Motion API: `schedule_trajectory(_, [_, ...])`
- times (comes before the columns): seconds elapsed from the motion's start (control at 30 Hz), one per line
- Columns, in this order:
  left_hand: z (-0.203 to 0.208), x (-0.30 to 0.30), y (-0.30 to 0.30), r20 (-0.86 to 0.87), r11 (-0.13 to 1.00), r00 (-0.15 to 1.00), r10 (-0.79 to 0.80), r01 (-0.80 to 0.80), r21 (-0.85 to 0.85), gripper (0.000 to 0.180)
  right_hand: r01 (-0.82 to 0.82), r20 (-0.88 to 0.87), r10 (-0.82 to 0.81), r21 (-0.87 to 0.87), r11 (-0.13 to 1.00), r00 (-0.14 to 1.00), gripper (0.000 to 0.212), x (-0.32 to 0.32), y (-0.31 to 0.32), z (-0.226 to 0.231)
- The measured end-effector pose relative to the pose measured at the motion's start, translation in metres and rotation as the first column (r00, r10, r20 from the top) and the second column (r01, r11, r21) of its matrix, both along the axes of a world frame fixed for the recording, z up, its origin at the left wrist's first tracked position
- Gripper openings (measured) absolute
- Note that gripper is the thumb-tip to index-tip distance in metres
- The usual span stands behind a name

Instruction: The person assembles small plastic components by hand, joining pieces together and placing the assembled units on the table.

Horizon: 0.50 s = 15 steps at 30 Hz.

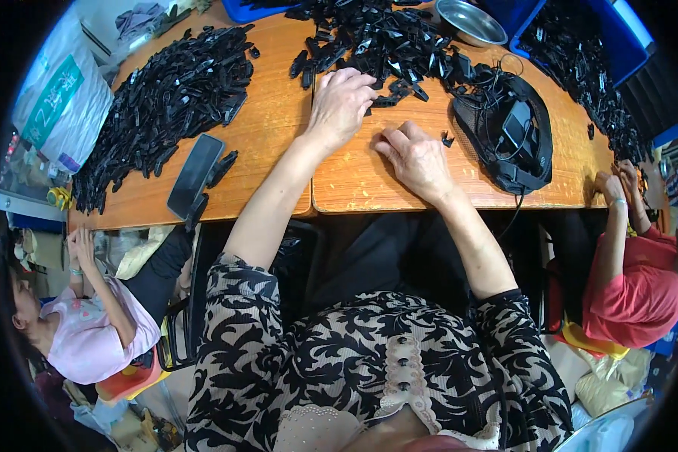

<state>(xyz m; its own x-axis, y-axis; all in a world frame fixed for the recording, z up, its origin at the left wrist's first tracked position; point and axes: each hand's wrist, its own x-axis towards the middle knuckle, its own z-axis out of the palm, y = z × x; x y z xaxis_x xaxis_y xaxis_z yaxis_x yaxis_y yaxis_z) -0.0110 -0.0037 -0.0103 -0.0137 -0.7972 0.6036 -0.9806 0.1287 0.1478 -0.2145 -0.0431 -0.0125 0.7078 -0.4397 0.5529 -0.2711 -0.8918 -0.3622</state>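
So the left hand (pixel 341 103) is lying palm-down at upper centre, fingers bending over the near edge of the big pile of black parts (pixel 384 41). Can't tell if they're gripping one. The right hand (pixel 418 158) is sitting a bit lower and right of centre, knuckles up, fingers curling in toward the thumb. The tips are hiding from view, so I can't tell if they're pinching anything. A small black piece (pixel 447 139) is lying just beside it. Both forearms are angling inward from the lower part of the frame.

For writing, a white sack (pixel 90 113) at upper left is showing a teal panel (pixel 53 102) with pale characters.

Room-wise, bare wood surface (pixel 354 181) is showing between the hands and its front edge, which is running across mid-frame. A seam (pixel 312 177) is running under the left forearm. The left heap of black parts (pixel 181 94) is filling the upper left, and a black mesh item with cables (pixel 539 143) is crowding the right hand's right side.
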Motion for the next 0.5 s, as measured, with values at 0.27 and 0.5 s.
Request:
schedule_trajectory(0.27, [0.002,-0.024,0.045,-0.177,0.997,0.983,-0.058,0.065,0.032,0.006,-0.04,0.141,-0.004,0.311,0.95,0.99,0.017,-0.022,-0.009,-0.011])
schedule_trajectory(0.5, [0.0,-0.015,0.074,-0.704,0.988,0.71,0.0,0.111,0.112,0.025,0.111,0.018,-0.114,0.135,0.985,0.993,0.018,-0.025,-0.015,-0.003])
